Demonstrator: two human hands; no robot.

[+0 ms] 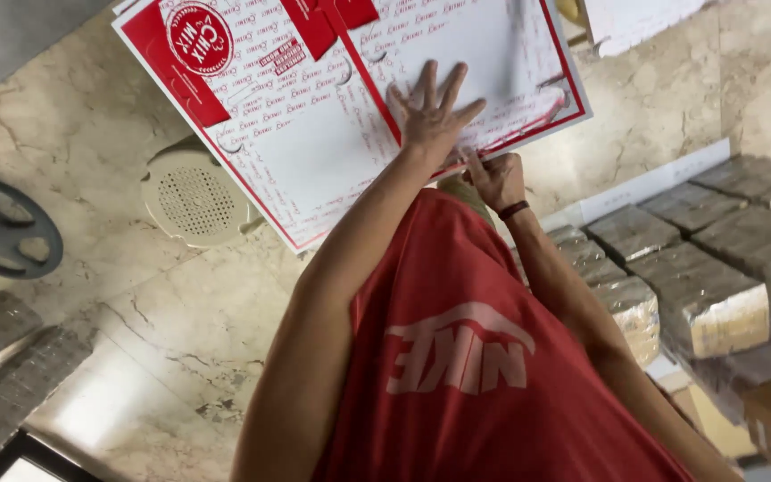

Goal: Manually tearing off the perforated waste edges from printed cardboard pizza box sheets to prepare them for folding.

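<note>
Marble flooring spreads beneath a person in a red shirt point(457, 384), with wrapped brick-like bundles point(707, 295) stacked at right. Past the shirt, the right hand point(495, 178) pinches the near edge of a flat red-and-white printed carton sheet point(314, 134), fingers closed on it. Farther off, the left hand point(430, 112) lies splayed flat on it; the sheet looks light, stiff yet bendable, best gripped at its edges.

The light is soft and even, not too bright. A pale shiny patch glows on the marbled beige stone floor point(91, 402). The white and red printed cardboard sheet point(314, 107) looks a little blurry. Shadows are faint.
</note>
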